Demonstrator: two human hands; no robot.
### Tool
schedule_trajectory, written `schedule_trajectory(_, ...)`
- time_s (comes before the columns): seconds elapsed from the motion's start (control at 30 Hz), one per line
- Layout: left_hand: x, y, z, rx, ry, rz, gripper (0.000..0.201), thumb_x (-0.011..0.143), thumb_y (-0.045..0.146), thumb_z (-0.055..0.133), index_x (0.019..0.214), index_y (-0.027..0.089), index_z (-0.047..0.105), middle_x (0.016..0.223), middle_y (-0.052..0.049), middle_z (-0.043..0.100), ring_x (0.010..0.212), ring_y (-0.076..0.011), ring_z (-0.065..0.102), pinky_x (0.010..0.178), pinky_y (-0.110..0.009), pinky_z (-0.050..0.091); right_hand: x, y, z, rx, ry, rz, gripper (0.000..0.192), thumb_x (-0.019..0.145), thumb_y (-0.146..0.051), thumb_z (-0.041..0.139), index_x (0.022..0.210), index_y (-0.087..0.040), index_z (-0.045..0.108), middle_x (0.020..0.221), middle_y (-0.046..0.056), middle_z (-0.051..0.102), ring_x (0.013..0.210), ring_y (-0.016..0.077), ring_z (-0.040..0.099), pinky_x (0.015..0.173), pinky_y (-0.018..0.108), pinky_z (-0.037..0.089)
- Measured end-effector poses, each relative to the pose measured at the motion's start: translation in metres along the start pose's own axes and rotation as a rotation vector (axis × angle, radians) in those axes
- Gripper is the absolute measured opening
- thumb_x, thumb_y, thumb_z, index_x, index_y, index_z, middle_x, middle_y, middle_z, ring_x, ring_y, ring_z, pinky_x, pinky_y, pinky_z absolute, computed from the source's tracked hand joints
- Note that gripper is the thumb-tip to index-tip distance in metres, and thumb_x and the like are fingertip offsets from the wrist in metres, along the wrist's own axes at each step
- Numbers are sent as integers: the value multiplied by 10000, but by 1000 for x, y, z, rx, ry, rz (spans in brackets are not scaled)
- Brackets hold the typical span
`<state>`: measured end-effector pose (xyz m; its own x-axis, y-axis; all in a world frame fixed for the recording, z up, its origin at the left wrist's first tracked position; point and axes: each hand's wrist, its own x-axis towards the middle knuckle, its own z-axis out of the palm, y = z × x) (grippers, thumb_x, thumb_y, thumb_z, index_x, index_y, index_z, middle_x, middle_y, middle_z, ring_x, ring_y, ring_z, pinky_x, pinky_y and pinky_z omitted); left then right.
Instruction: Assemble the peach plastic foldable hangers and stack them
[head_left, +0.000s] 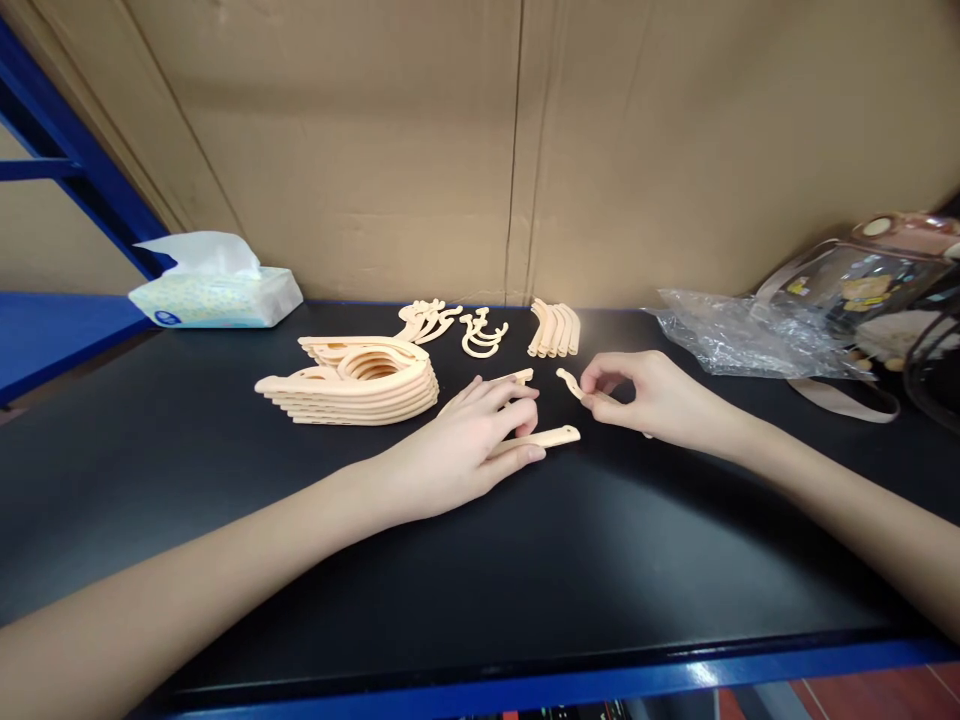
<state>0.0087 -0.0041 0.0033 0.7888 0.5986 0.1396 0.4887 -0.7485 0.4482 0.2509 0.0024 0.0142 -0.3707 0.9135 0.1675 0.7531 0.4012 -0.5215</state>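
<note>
My left hand [469, 440] lies on the black tabletop [450, 580], its fingers closed around a peach plastic hanger piece [551, 437] whose arm pokes out to the right. My right hand [645, 398] pinches a small peach hook piece [568, 381] between thumb and forefinger, just right of the left hand. Behind the left hand sits a stack of peach hanger bodies [356, 385]. Farther back lie curved hook parts [429, 320], ring-shaped hooks [482, 333] and a row of curved arm pieces [555, 328].
A tissue pack [214, 290] rests at the back left by a blue shelf frame [67, 150]. Crumpled clear plastic [731, 335] and a transparent bag with a strap [862, 290] sit at the right. Cardboard [487, 140] lines the back.
</note>
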Motion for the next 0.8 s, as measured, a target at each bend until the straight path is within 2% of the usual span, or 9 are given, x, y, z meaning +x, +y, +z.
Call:
schedule_trajectory(0.13,1,2,2,-53,101,-54,210,991,354,382,833,218,407,1227,-55,522,1317,-197,376,1057,-414,341,-3,-3,-1,119,-26,-16,43,782,-245,544,789,-203,537,668,-32,561,536,110,496,524,252,401)
schedule_trajectory(0.27,0,3,2,-85,164,-90,230,994,362,376,816,217,388,1187,-41,535,1235,-180,441,977,-340,386,-5,0,0,62,-53,-131,58,891,-252,440,849,-219,465,707,-35,563,560,99,444,526,236,345)
schedule_trajectory(0.4,0,3,2,-102,181,-78,225,997,361,376,823,219,391,1143,-33,547,1253,-162,430,992,-317,370,-7,-3,1,7,-30,-146,152,974,-354,380,919,-236,458,595,-74,491,511,99,398,520,233,320)
schedule_trajectory(0.57,-1,3,3,-108,193,-80,207,994,355,387,836,222,398,1129,-33,556,1265,-159,427,992,-320,374,-6,-7,2,-77,-31,-111,374,973,-482,370,768,-219,539,544,-57,409,487,102,350,509,254,287)
schedule_trajectory(0.7,-1,2,4,-143,202,-98,195,993,359,382,851,227,397,1188,-61,557,1275,-178,433,973,-344,397,-7,-5,3,59,-24,-45,435,973,-496,352,668,-210,472,550,-48,394,509,103,358,520,254,305)
schedule_trajectory(0.8,0,1,5,-153,211,-106,193,989,380,378,867,230,389,1190,-75,552,1270,-194,445,961,-362,410,-8,-2,2,237,-31,-36,468,986,-524,245,757,-211,506,593,-40,372,534,111,359,513,254,314)
